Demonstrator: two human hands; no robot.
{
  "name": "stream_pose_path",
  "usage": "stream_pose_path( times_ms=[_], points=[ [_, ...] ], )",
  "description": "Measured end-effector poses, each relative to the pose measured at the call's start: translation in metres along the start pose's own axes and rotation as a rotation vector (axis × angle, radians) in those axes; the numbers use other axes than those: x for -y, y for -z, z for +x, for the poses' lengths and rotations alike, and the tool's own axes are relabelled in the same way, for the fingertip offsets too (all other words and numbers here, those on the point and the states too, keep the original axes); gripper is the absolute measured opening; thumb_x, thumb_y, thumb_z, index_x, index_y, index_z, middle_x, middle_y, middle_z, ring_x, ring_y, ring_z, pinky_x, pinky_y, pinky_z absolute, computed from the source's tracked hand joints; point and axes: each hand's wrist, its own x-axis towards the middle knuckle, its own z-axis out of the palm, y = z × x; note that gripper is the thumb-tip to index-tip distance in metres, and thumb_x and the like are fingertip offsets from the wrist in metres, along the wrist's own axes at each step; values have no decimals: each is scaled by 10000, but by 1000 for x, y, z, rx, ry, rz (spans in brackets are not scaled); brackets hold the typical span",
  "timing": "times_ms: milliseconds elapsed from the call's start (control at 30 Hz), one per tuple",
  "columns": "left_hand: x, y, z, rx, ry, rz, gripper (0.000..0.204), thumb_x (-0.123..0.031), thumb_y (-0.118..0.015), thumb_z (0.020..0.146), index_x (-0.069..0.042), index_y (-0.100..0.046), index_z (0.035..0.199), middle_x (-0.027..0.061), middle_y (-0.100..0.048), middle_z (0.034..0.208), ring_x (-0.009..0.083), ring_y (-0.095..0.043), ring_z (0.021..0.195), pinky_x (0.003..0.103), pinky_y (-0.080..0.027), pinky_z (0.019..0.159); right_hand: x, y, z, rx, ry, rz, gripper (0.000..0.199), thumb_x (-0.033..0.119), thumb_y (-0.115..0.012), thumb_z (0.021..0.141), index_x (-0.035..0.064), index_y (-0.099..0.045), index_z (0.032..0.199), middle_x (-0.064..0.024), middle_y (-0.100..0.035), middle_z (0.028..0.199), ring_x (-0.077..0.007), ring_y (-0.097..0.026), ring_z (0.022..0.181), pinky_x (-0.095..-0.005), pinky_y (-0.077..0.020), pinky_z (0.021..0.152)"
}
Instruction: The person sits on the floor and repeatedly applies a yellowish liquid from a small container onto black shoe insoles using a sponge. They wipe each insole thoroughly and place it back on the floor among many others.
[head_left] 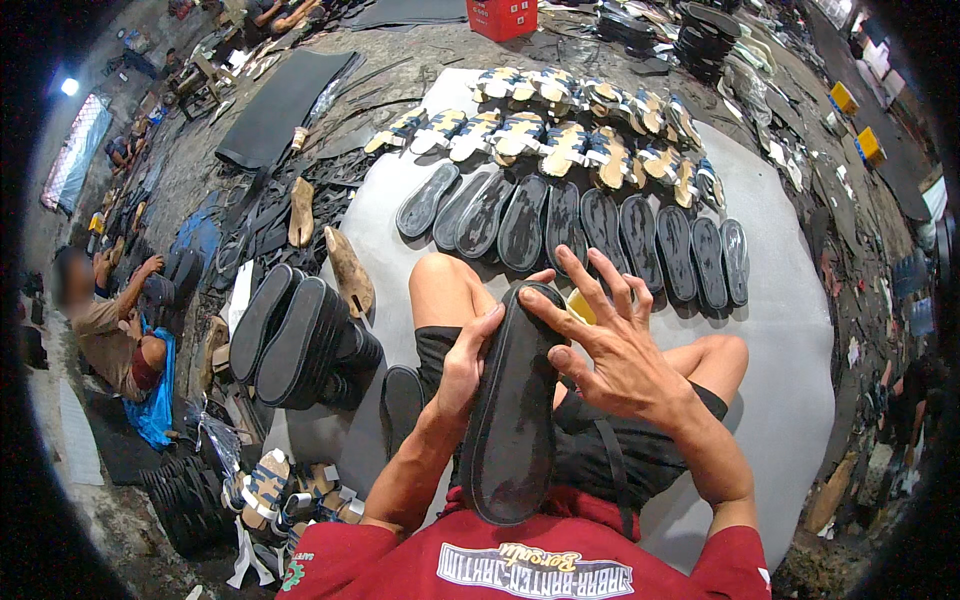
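A black shoe sole (512, 420) is tilted lengthwise before my chest, its upper face partly glossy with something wet-looking. My left hand (468, 365) grips its left edge near the far end, thumb on the side. Fingers spread, my right hand (625, 350) has its index fingertip on the sole's far end and grasps nothing. Partly hidden behind that hand is a small yellow thing (580, 306), whose kind I cannot make out. Beyond my knees lies a row of black soles (523, 222), several with shiny streaks. Another black sole (403, 400) rests beside my left forearm.
Rows of strapped sandal uppers on forms (520, 135) cover the grey sheet's (790, 340) far part. Stacked black soles (295, 340) stand left, near wooden shoe lasts (348, 268). More sandals (268, 485) lie lower left. A person (110, 330) sits far left; a red box (502, 18) stands beyond.
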Motion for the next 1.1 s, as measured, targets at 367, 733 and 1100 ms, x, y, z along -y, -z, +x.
stream_pose_path(
  times_ms=[367,733,1100],
  points=[
    [9,37,3,208,108,-464,613,-397,-283,1159,-58,-368,1662,227,-560,1561,287,-710,1249,407,-606,1051,3,7,-1,60,94,-68,560,631,-447,1094,506,-444,1640,-89,-168,1827,-391,-161,1647,-653,-72,1257],
    [-12,28,19,-200,-226,150,579,-384,-355,1135,3,-488,1544,233,-702,1290,317,-755,998,448,-653,852,11,-18,-13,-104,184,152,560,629,-438,1092,407,-570,1588,-151,-206,1807,-431,-186,1626,-601,-116,1273],
    [40,72,-13,-437,-135,-519,676,-450,-398,1038,76,-602,1410,272,-715,1286,407,-722,1113,493,-575,1024,-182,-199,-45,52,-391,-183,461,473,-426,1127,297,-741,1414,-160,-201,1805,-438,-204,1619,-692,-219,1215]
  ],
)
